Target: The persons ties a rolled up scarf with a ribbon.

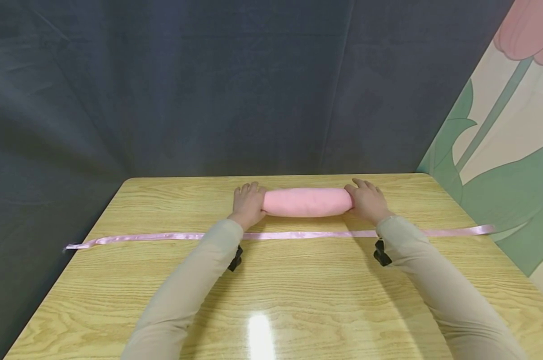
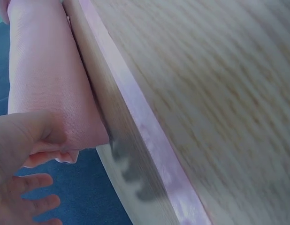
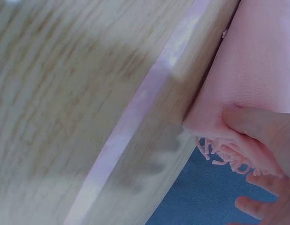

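Note:
A rolled pink scarf (image 1: 307, 202) lies crosswise near the table's far edge, with a hand at each end. My left hand (image 1: 248, 204) grips the left end. Its thumb presses into the cloth in the left wrist view, while the other fingers spread below. At the right end, my right hand (image 1: 368, 200) pinches the roll, thumb on top and several fingers apart from it. Twisted fringe (image 3: 225, 157) hangs from that end in the right wrist view. Nearer to me, a shiny pink ribbon (image 1: 298, 235) stretches across the table beneath both forearms.
The wood-grain table (image 1: 316, 300) has its far edge just beyond the scarf. Behind it hangs a dark blue curtain (image 1: 235, 90). A wall painted with a tulip (image 1: 501, 130) stands on the right. The ribbon's ends reach close to the table's side edges.

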Motion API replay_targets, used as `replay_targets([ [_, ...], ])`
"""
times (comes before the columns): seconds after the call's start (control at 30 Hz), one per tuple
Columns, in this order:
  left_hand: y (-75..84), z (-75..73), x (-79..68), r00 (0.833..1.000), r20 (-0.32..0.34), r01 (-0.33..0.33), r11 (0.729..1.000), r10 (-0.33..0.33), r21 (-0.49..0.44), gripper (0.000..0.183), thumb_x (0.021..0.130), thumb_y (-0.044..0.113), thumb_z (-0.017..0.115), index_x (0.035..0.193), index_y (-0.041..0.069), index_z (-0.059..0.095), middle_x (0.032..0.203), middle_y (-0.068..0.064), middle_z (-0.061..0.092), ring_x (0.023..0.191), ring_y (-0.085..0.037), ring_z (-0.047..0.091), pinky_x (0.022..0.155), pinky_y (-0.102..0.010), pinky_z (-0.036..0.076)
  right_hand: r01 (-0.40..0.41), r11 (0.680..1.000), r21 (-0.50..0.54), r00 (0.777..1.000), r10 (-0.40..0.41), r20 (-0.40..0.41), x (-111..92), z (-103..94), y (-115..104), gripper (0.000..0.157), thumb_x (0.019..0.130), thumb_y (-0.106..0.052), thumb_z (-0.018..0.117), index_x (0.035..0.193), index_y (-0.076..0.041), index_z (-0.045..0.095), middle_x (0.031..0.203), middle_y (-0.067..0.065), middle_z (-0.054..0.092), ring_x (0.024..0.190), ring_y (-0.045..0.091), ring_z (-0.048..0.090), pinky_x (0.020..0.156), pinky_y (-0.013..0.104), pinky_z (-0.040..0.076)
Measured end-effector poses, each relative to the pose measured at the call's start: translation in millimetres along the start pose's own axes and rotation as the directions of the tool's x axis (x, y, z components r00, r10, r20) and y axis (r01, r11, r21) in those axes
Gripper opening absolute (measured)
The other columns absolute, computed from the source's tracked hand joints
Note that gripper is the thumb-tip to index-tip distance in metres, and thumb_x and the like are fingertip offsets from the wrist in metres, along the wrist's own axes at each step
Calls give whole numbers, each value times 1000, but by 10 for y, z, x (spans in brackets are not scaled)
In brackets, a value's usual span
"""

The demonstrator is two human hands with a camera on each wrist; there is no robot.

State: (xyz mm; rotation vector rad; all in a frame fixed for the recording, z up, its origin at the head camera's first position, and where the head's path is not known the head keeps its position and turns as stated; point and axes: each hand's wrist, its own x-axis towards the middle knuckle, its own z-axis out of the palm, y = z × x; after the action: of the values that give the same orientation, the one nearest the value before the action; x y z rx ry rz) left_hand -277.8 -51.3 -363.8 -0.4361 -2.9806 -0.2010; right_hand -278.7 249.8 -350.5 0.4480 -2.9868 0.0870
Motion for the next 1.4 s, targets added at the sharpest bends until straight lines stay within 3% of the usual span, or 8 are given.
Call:
replay_targets([
  [0.3, -34, -69, 2, 999, -40, -9, 1000, 9, -9, 52, 78, 28, 74, 121, 7, 54, 137, -17, 48, 127, -37, 43, 109, -54, 29, 24, 1000, 5, 998, -24, -50, -1, -69, -19, 54, 72, -18, 79, 118, 0, 56, 136, 32, 43, 122, 55, 40, 96, 70, 33],
  [0.57, -48, -113, 8, 1000, -29, -5, 1000, 4, -1, 51, 79, 28, 73, 122, 7, 54, 140, -16, 46, 130, -37, 41, 110, -54, 28, 26, 1000, 0, 998, -26, -50, -6, -108, -33, 53, 73, -19, 78, 117, -1, 56, 136, 31, 43, 123, 54, 40, 96, 69, 33],
  [1.4, -137, -233, -28, 997, -75, -30, 999, 28, -23, 51, 80, 28, 73, 123, 8, 54, 141, -16, 44, 131, -37, 40, 109, -54, 29, 57, 998, -7, 995, -58, -81, -3, -226, -86, 49, 73, -19, 77, 114, 0, 56, 136, 30, 43, 123, 53, 40, 96, 71, 32],
])
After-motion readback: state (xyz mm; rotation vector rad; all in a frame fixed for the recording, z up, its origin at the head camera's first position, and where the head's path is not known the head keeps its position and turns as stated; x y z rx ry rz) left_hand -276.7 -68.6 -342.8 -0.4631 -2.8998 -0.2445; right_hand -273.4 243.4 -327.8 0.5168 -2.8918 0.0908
